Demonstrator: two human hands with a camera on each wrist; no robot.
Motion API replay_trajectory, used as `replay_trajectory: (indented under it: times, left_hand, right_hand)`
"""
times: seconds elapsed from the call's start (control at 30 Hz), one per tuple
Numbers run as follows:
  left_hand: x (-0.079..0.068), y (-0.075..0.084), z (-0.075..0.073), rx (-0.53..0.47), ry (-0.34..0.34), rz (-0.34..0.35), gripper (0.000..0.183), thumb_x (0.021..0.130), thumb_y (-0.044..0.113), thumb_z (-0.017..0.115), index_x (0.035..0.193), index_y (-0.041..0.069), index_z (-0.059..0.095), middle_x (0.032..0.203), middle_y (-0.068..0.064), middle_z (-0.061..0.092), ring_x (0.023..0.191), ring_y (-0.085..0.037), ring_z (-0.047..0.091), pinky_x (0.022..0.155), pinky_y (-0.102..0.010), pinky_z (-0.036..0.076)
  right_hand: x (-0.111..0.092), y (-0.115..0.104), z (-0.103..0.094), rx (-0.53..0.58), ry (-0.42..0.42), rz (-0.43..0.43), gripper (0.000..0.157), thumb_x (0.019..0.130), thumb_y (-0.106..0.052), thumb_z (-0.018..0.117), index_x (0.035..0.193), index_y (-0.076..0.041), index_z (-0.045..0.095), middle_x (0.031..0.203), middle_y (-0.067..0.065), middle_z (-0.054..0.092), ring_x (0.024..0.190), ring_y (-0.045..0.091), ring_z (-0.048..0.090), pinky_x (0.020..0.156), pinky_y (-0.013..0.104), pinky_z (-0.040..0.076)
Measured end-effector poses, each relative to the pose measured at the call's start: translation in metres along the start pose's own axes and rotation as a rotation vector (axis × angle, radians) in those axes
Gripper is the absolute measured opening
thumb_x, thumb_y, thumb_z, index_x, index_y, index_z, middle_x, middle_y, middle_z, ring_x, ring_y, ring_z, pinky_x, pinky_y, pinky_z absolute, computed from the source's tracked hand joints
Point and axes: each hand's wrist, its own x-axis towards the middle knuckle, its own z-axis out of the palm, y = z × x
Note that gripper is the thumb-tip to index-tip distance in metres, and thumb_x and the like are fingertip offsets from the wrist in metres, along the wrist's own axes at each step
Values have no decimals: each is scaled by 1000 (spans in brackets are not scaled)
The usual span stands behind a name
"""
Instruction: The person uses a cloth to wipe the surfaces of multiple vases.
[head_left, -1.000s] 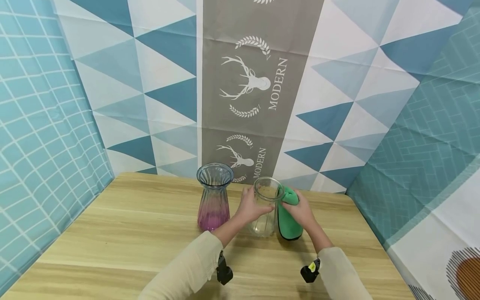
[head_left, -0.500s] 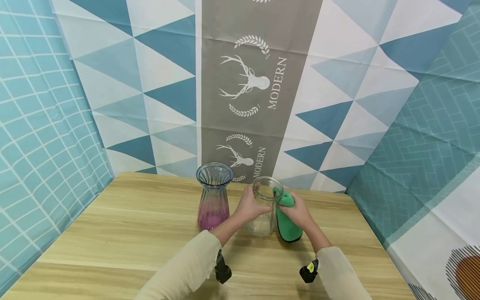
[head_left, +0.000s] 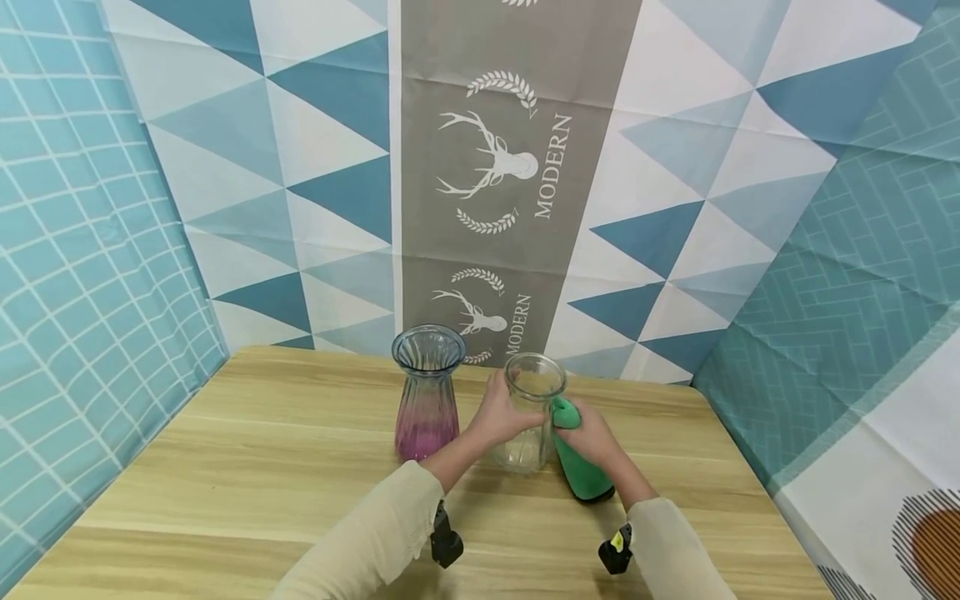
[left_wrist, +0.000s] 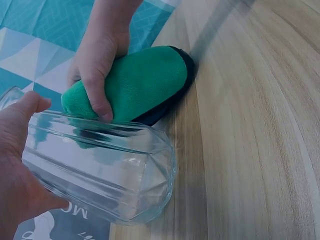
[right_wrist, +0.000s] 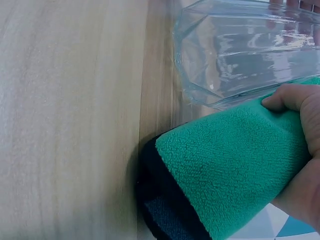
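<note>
A clear glass vase [head_left: 522,446] stands upright on the wooden table. My left hand [head_left: 504,417] grips it around its upper side, the thumb at the front and fingers behind. In my right hand [head_left: 592,429] is a folded green cloth [right_wrist: 225,165] with a fluffy surface and a dark edge, pinched near its top. The cloth lies against or very close to the vase's right side; in the left wrist view, the vase [left_wrist: 105,165] partly overlaps the cloth [left_wrist: 150,80]. Some fingers of both hands are hidden behind what they hold.
Left of my left hand stands a ribbed glass vase [head_left: 427,400], blue at the rim and pink at the base. The wooden table [head_left: 262,467] ends at a patterned wall covering [head_left: 480,208] behind. Dark wrist devices [head_left: 446,542] hang below both sleeves.
The cloth's top has moved slightly left and down along the vase's side, and its lower end has swung right and nearer. My left hand and the clear vase have barely shifted.
</note>
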Motion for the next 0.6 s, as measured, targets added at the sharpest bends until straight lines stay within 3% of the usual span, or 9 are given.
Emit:
replay_trajectory:
  times: [0.2, 0.4, 0.6]
  left_hand:
    - [0, -1, 2, -5, 22, -13, 85, 70, 28, 81, 136, 0, 33, 130, -20, 40, 122, -33, 44, 104, -46, 40]
    - [0, -2, 3, -28, 33, -6, 86, 70, 25, 81, 136, 1, 32, 131, -20, 40, 124, -33, 43, 106, -46, 38]
    - [1, 1, 1, -39, 30, 19, 86, 68, 20, 81, 135, 0, 31, 129, -20, 44, 123, -33, 44, 105, -45, 40]
  right_hand:
    - [-1, -1, 0, -22, -3, 28, 49, 84, -9, 66, 131, -7, 52, 123, 17, 60, 109, 33, 57, 85, 48, 49]
    - [-2, -6, -4, 41, 49, 96, 44, 85, -16, 66, 125, -8, 53, 116, 15, 60, 102, 30, 57, 79, 43, 50]
    - [1, -15, -12, 110, 87, 58, 55, 86, -15, 66, 136, -9, 45, 130, 19, 53, 114, 35, 53, 90, 52, 47]
